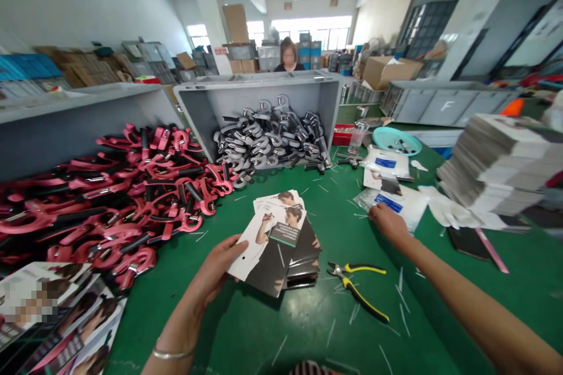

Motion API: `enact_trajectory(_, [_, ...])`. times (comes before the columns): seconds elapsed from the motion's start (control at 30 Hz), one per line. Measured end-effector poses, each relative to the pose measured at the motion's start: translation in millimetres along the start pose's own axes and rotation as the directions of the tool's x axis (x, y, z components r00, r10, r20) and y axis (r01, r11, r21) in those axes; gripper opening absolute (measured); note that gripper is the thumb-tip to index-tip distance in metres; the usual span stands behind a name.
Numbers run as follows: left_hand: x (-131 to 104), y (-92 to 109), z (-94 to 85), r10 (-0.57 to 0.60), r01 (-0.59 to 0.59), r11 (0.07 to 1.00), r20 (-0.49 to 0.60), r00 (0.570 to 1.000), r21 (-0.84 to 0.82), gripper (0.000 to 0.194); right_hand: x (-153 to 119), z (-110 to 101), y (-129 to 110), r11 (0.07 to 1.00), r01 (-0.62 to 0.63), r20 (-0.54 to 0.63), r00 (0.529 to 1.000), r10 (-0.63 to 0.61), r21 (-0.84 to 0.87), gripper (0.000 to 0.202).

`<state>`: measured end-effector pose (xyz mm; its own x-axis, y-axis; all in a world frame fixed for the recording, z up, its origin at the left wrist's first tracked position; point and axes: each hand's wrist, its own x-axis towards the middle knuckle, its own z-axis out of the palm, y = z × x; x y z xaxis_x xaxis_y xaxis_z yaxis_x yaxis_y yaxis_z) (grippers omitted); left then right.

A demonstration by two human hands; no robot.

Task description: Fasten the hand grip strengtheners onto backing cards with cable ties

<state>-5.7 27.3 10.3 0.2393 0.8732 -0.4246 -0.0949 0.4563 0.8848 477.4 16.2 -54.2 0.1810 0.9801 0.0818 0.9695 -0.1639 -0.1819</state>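
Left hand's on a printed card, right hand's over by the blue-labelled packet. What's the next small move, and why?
I'd probably pinch the near edge of the blue-labelled packet with the right hand: its fingers are right at that packet, while the left hand has hold of the printed card, so the right seems the freer one.

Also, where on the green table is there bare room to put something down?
Mostly bare: the green tabletop below the held card, between the left forearm and the pliers; also between the card stack and the right hand. White strips lie scattered. Crowded: left (pink hand grips, printed cards) and upper right (plastic bags, paper stack).
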Motion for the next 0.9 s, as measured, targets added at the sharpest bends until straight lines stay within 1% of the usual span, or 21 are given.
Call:
enact_trajectory(0.07, [-7,-8,-3.3,0.010,-0.014,0.998,-0.064,0.998,-0.064,0.047,8,2,3,1.000,0.000,0.030,1.000,0.001,-0.023,0.015])
enact_trajectory(0.13, [-18,-20,-6.2,-0.006,-0.011,0.988,-0.108,0.994,-0.153,0.042,12,4,5,1.000,0.009,0.050,0.999,-0.008,-0.023,0.014])
enact_trajectory(0.2, [-27,-30,-5.8,-0.031,0.003,0.975,-0.121,0.992,-0.222,0.040,14,5,6,1.000,0.015,0.056,0.998,-0.015,-0.006,0.015])
enact_trajectory(0.27, [-32,-36,-2.0,-0.028,-0.005,0.968,-0.127,0.991,-0.252,0.040,16,3,6,1.000,0.013,0.048,0.999,-0.014,0.026,0.017])
enact_trajectory(0.33, [-31,-35,2.4,0.005,-0.044,0.967,-0.156,0.988,-0.252,0.041,18,0,5,0.997,0.005,0.034,0.999,-0.008,0.073,0.019])
enact_trajectory(0.4, [-28,-28,3.5,0.056,-0.097,0.969,-0.183,0.982,-0.225,0.040,20,-6,3,0.991,-0.003,0.019,1.000,0.000,0.135,0.019])
enact_trajectory(0.43, [-26,-23,2.2,0.082,-0.119,0.973,-0.184,0.979,-0.200,0.040,21,-10,1,0.985,-0.007,0.011,1.000,0.006,0.172,0.019])
enact_trajectory(0.5, [-26,-13,-3.9,0.115,-0.135,0.982,-0.148,0.982,-0.135,0.041,21,-19,-5,0.967,-0.019,-0.002,1.000,0.020,0.255,0.022])
enact_trajectory(0.57, [-27,-4,-12.4,0.126,-0.137,0.987,-0.126,0.984,-0.089,0.042,20,-29,-15,0.937,-0.032,0.002,0.999,0.033,0.347,0.027])
enact_trajectory(0.67, [-27,-1,-22.5,0.128,-0.144,0.984,-0.146,0.981,-0.108,0.044,17,-41,-42,0.870,-0.027,0.058,0.998,-0.002,0.492,0.038])
enact_trajectory(0.8, [-15,-16,-23.8,0.131,-0.153,0.974,-0.135,0.982,-0.168,0.042,17,-49,-87,0.772,0.013,0.110,0.988,-0.107,0.636,0.045])
enact_trajectory(0.9, [-5,-26,-17.8,0.158,-0.171,0.975,-0.104,0.982,-0.139,0.042,16,-55,-123,0.725,0.045,0.109,0.980,-0.165,0.687,0.040])
